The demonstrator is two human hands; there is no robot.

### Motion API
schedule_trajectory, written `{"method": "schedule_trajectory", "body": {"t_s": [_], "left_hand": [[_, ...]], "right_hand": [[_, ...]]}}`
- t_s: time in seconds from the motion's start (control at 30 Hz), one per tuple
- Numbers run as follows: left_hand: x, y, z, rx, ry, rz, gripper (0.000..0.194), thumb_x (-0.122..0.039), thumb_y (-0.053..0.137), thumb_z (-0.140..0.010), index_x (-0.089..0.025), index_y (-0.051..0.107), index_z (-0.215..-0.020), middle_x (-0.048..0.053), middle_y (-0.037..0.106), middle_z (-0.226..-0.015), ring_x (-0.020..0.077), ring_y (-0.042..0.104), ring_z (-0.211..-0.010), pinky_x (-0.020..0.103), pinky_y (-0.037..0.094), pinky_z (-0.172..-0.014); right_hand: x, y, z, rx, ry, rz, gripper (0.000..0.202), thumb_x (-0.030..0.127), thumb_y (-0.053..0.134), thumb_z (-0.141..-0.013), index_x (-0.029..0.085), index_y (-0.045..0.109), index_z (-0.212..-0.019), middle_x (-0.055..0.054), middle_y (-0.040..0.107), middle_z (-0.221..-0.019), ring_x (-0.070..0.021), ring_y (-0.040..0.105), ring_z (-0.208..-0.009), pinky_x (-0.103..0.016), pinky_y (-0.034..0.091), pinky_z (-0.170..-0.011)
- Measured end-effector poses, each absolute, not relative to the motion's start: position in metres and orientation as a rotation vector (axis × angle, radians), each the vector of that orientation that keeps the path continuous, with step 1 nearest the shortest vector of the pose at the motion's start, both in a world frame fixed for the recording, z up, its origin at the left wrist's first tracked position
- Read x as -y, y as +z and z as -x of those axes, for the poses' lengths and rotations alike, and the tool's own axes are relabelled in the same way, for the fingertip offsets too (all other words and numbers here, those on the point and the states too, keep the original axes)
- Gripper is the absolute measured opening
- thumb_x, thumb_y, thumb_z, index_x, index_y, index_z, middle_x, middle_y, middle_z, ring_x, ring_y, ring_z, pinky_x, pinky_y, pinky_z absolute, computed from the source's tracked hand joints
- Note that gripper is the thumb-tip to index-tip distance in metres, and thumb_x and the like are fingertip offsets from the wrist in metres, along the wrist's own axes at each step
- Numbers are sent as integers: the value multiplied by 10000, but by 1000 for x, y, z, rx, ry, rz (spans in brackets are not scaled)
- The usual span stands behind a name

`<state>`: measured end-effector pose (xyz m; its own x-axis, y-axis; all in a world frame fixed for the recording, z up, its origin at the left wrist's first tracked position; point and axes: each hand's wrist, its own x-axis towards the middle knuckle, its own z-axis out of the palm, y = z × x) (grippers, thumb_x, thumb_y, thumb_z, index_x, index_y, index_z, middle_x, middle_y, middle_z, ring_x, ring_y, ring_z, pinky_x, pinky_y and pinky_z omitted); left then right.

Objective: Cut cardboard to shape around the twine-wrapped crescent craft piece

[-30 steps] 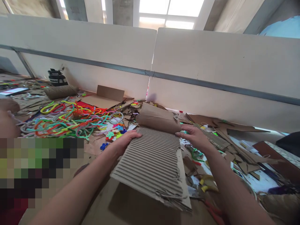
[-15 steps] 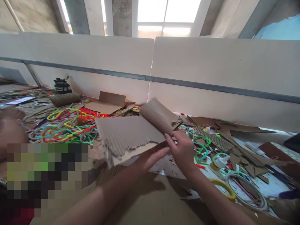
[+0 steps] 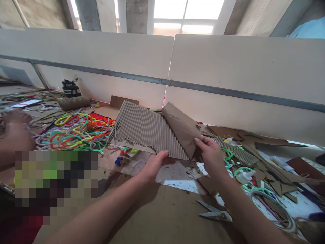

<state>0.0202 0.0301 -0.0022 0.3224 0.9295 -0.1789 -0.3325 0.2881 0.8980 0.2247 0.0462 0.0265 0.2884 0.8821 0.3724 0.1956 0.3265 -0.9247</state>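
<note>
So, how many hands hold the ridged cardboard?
2: the left hand holds the near edge of the ridged cardboard; the right hand pinches the brown flap at its right. Any behind would be hidden.

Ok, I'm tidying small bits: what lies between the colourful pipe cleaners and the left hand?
Small flower shapes, including a blue flower, in the head view.

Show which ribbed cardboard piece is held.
The large sheet: left hand on its edge, right hand on its brown flap. The ribbed strip at right lies unheld.
</note>
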Motion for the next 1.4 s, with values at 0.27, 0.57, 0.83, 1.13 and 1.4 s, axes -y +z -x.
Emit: {"method": "schedule_trajectory", "body": {"t_s": [0.27, 0.57, 0.83, 1.13, 1.4], "left_hand": [[-27, 3, -23, -773, 948, -972, 327, -446, 613, -819, -158, 760, -867, 163, 811, -1018, 328, 737, -1012, 472, 456, -1069], [-39, 8, -3, -837, 1065, -891, 289, -425, 601, -796, -189, 732, -902, 173, 801, -1022, 391, 696, -1158, 470, 489, -959], [-36, 7, -11, -667, 1119, -846, 393, -482, 704, -773, -143, 768, -963, 185, 786, -1092, 364, 705, -1129, 482, 487, -1035], [-28, -4, -21, -855, 1010, -804, 316, -464, 757, -768, -159, 758, -849, 114, 801, -948, 303, 725, -984, 439, 453, -1058], [-19, 15, -16, -1084, 853, -915, 296, -482, 689, -775, -190, 691, -721, 157, 797, -831, 356, 694, -1021, 436, 425, -956]], "right_hand": [[-57, 36, -254, 1011, 624, 1138, 356, 516, 838, -617, 225, 665, -729, 38, 654, -644, -152, 551, -584, -275, 451, -568], [-45, 30, -222, 1513, 494, 1194, 343, 501, 824, -715, 233, 779, -923, -48, 757, -924, -292, 674, -905, -400, 505, -826], [-32, 23, -208, 1694, 231, 1221, 206, 374, 644, -913, 242, 732, -783, -87, 761, -956, -286, 670, -930, -395, 473, -859], [-13, 19, -176, 1694, 253, 1241, 240, 368, 629, -904, 248, 675, -702, -53, 726, -839, -268, 631, -837, -364, 406, -770], [-41, 24, -221, 1397, 486, 1256, 292, 459, 686, -841, 237, 638, -657, 25, 599, -636, -195, 524, -645, -300, 376, -604]]}}
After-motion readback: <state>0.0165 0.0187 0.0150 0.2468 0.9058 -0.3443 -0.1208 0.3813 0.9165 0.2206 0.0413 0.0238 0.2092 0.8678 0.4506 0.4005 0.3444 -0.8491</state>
